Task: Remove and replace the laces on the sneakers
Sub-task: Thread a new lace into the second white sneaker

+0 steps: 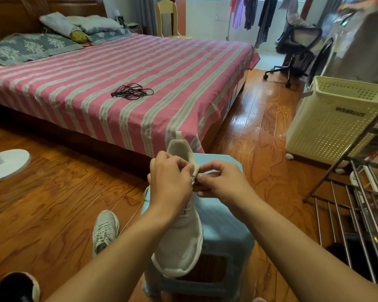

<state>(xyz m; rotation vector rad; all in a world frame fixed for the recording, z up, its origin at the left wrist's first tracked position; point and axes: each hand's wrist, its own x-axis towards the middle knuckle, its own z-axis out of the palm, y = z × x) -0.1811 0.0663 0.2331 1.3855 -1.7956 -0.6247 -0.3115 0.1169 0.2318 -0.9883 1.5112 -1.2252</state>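
A pale grey sneaker (180,240) lies on a light blue plastic stool (225,227), toe toward me and heel toward the bed. My left hand (169,179) and my right hand (221,182) meet at the top of its lacing, just below the tongue. Both pinch the shoe's pale lace there with curled fingers; the lace itself is mostly hidden under them. The second sneaker (105,231), still laced, lies on the wooden floor to the left of the stool. A bundle of black laces (131,91) rests on the pink striped bed.
The bed (183,68) fills the space ahead. A cream laundry basket (334,120) stands at right, with a metal rack (362,205) in front of it. A white fan base (6,163) sits at far left. A black-and-white slipper (16,287) lies bottom left.
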